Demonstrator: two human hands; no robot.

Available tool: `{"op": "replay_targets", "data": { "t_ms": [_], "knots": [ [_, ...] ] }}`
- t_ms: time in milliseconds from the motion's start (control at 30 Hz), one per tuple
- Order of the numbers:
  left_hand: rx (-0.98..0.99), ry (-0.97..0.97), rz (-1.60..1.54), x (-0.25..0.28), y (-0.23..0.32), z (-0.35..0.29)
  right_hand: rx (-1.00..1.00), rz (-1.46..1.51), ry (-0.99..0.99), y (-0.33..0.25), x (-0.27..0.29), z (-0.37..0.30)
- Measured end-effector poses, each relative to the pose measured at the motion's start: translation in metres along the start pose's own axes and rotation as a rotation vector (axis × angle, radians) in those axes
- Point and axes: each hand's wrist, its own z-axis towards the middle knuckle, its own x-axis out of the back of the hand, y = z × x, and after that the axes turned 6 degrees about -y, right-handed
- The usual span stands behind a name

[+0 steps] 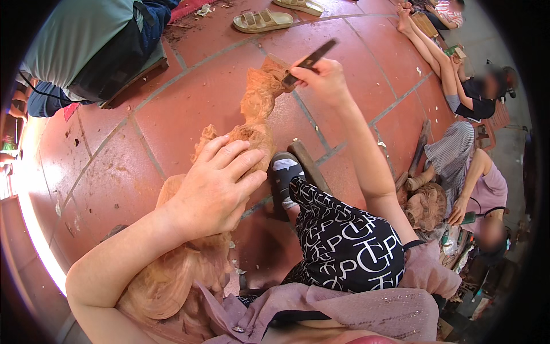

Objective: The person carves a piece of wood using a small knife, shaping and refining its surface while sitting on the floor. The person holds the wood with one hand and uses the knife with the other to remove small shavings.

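A long, knobbly wood carving (258, 97), orange-brown with worked folds, stretches from my lap out over the floor. My left hand (220, 180) lies across its middle, the fingers spread over the wood and the thumb hidden. At the carving's far end, my right hand (322, 80) pinches a dark, flat, narrow tool (318, 55), perhaps a file. The tool's lower end meets the wood there, and its upper end points up to the right. The broad near part of the carving (166, 281) passes beneath my left forearm.
Red floor tiles (189, 109) carry scattered chips. Pale sandals (262, 21) lie ahead, and a wooden piece (309, 166) is beside my foot. A person (86, 46) sits at upper left. Rightward, one person (481, 189) sits by another carving (427, 206), another (470, 86) farther off.
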Motion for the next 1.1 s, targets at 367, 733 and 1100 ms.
{"op": "replay_targets", "data": {
  "t_ms": [367, 733, 1100],
  "knots": [
    [0.078, 0.039, -0.101, 0.034, -0.011, 0.014, -0.009, -0.077, -0.344, -0.123, 0.065, 0.038],
    [0.063, 0.307, -1.061, 0.066, -0.122, 0.132, 0.362, -0.515, -0.39, -0.092, 0.007, 0.072],
    [0.348, 0.651, -1.554, 0.002, -0.166, 0.135, 0.333, -0.781, -0.519, -0.041, 0.01, 0.085]
  ]
}}
